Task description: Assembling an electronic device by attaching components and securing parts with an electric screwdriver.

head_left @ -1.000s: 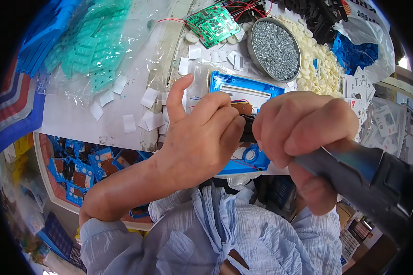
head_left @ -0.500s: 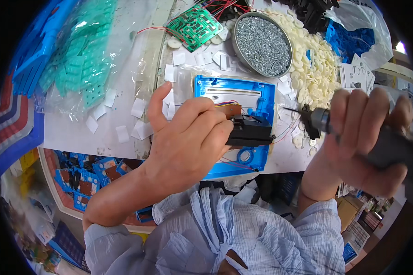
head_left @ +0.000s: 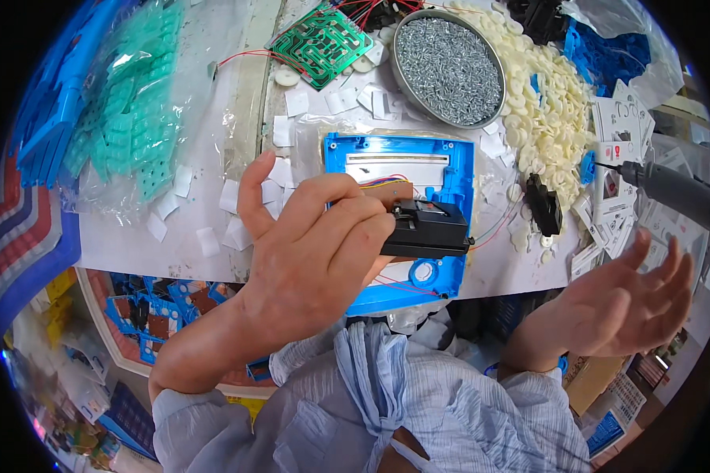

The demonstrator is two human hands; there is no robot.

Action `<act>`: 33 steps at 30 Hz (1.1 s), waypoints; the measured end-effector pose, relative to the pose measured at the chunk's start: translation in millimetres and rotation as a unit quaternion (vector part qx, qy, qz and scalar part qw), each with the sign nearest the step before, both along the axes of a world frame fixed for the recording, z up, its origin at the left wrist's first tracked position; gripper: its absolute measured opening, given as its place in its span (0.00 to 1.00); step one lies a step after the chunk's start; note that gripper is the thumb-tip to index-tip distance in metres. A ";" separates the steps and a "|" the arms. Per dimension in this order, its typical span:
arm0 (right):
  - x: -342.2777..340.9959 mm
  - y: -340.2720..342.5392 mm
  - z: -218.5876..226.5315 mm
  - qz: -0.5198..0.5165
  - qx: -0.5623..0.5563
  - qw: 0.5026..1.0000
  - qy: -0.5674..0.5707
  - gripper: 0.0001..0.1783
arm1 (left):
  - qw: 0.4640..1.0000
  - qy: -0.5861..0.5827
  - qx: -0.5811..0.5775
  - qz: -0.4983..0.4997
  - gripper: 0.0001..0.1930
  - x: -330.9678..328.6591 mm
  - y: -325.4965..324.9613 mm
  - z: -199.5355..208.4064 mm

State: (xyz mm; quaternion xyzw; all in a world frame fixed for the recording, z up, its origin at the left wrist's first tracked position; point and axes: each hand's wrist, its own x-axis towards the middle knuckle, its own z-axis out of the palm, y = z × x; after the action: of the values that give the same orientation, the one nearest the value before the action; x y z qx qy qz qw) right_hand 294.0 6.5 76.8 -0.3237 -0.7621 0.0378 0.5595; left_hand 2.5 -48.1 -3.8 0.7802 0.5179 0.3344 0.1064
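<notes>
My left hand is closed on a black plastic mechanism, held over a blue plastic casing. A brown circuit board with thin coloured wires shows beside my fingers; my hand covers part of the casing. At the right, my right hand is open, palm up and fingers apart, with nothing in it. Just above it hangs a dark electric screwdriver, its bit pointing left, apart from my fingers. Another black plastic part lies on the table between the casing and the screwdriver.
Behind the casing stands a round metal bowl of screws. Cream plastic discs are heaped right of it. A green circuit board lies at the back, bagged green parts at left. Below the table's left edge, a tub holds blue assemblies.
My right hand has let go of the electric screwdriver and dropped lower, opening. The screwdriver now hangs farther right. My left hand still holds the black mechanism over the casing.
</notes>
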 end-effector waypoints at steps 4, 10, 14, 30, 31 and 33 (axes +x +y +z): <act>26.0 37.5 26.5 -0.254 0.111 0.957 0.082 0.38 | 1.000 -0.001 -0.007 -0.002 0.19 -0.4 -0.1 1.7; 94.2 104.5 52.6 -0.011 -0.066 0.972 0.225 0.37 | 1.000 0.006 -0.002 -0.006 0.19 -0.8 0.3 2.9; 89.0 115.8 48.7 0.078 -0.151 0.964 0.205 0.32 | 1.000 0.011 0.003 -0.006 0.20 0.2 -0.1 3.6; 0.3 88.9 19.8 0.359 -0.338 0.845 0.206 0.31 | 0.999 -0.042 -0.011 0.000 0.24 -1.8 -10.2 -12.1; -4.0 85.8 19.6 0.363 -0.345 0.842 0.201 0.30 | 0.999 -0.049 -0.009 -0.008 0.24 -2.2 -9.8 -12.2; -12.5 80.9 21.0 0.370 -0.359 0.834 0.195 0.29 | 0.998 -0.053 -0.010 -0.013 0.24 -3.9 -9.3 -10.1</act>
State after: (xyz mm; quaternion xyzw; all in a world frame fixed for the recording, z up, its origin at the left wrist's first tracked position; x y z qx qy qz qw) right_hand 281.6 87.3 97.8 -0.1818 -0.6333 0.5751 0.4849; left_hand -1.4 -57.4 -13.9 0.7667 0.5050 0.3686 0.1458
